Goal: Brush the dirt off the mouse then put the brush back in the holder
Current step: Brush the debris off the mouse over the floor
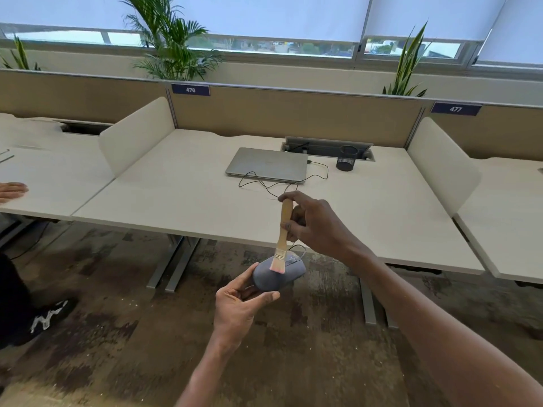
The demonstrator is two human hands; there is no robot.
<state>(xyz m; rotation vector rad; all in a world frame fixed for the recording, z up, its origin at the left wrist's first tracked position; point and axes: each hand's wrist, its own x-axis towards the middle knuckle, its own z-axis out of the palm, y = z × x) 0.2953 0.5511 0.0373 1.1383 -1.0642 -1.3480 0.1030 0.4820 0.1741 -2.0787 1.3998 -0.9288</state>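
left hand [239,309] grips grey corded mouse [279,273] | right hand [311,223] grips wooden-handled flat brush [282,233], bristles on mouse | behind on pale bench [191,198]: closed silver laptop [267,165], black mesh holder [347,158]

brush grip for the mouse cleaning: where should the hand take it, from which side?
Take the brush on its bare wooden handle, upper half, coming from the right. It stands nearly upright, bristles down on the mouse, so the handle is the only free part. The right hand grips it just so, while the left hand holds the mouse from below.
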